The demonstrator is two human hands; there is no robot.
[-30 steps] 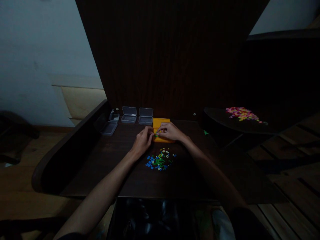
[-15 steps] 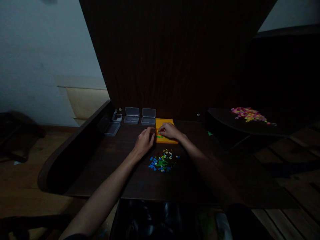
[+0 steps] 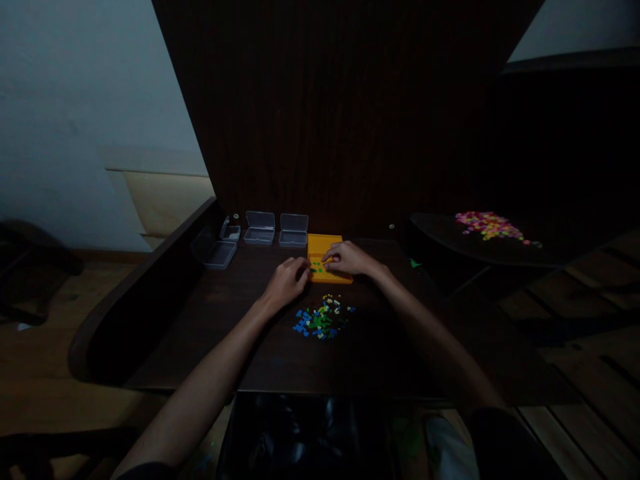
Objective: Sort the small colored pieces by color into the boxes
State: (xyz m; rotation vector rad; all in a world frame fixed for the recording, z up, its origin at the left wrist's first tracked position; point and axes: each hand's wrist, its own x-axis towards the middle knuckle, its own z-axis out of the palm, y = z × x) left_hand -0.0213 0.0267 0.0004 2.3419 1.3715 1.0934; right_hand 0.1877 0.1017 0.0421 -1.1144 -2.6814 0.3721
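Head view: curled left hand [image 3: 289, 277] meets yellow case [image 3: 325, 242], part-spread right hand [image 3: 349, 258] overhanging.

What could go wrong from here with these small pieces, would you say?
The right hand, over the yellow case, might knock the green pieces inside. The left hand, at the case's left edge, could nudge it. The left forearm, close to the pile of tiny coloured pieces, might scatter it.

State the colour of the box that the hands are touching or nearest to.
Orange-yellow: the box, best seen in the head view.
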